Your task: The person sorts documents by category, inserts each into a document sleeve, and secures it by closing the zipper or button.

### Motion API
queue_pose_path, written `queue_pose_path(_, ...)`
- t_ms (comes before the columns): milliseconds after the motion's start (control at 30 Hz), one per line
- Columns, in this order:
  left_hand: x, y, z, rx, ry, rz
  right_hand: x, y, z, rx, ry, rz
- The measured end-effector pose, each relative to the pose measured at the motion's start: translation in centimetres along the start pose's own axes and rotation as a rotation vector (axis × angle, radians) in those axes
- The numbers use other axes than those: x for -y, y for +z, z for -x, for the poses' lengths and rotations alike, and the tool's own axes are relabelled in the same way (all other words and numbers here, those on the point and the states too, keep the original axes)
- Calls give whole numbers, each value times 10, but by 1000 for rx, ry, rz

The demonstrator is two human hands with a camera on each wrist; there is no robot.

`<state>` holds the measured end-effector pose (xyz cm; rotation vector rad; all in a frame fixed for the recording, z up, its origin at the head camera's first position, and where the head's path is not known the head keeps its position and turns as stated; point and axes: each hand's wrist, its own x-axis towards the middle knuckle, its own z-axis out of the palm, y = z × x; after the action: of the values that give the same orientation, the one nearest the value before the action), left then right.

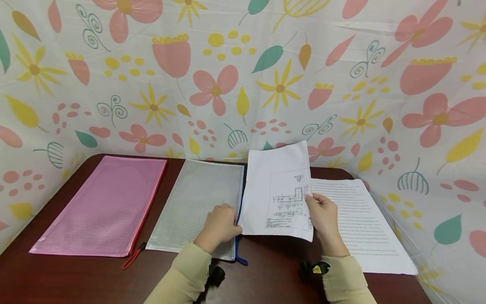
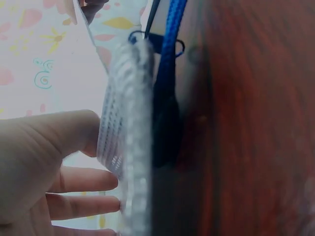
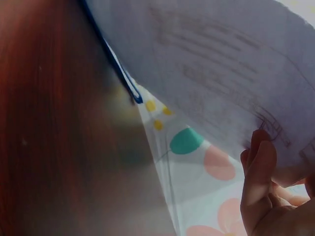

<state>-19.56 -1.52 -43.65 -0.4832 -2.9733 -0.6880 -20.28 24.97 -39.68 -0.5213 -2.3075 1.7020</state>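
Head view: the right hand [image 1: 322, 213] holds a printed sheet [image 1: 279, 192] by its right edge, thumb on the front face beside a line drawing, the other fingers behind the paper. The sheet stands tilted up off the table [image 1: 95, 278], its left edge meeting the blue-zippered edge of a grey mesh pouch [image 1: 195, 202].

The left hand [image 1: 220, 226] rests on the pouch's right edge, fingers curled over it where the sheet arrives. From above, I cannot tell whether the sheet's edge is inside the pouch mouth or only against it.

Left wrist view: adds what the head view hides. The fingers [image 2: 83, 179] are spread against the mesh wall of the pouch [image 2: 125, 157], thumb above, lifting that layer away from the blue zipper tape [image 2: 170, 64] and the dark wood. The picture is blurred; the grip looks like a pinch on the upper layer, probably.

Right wrist view: shows the sheet's underside [image 3: 216, 73] from below, faint print showing through, with fingertips [image 3: 258, 172] pressed on it at lower right. The blue zipper line [image 3: 118, 71] runs under the paper's edge.

Only the head view shows the surroundings: a pink mesh pouch [image 1: 104, 207] with a red zipper lies flat just left of the grey one, and a stack of printed pages [image 1: 360, 223] lies to the right of the held sheet. A floral backdrop [image 1: 243, 76] encloses the table.
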Motion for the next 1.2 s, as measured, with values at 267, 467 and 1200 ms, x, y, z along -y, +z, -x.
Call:
queue_pose_path(267, 1, 2, -4, -94, -53, 171, 0, 3, 3, 14, -9, 49)
queue_pose_path(467, 1, 2, -4, -139, -94, 283, 0, 3, 5, 82, -24, 57)
queue_pose_path(1200, -6, -4, -3, -183, -104, 341, -2, -2, 4, 281, 10, 87)
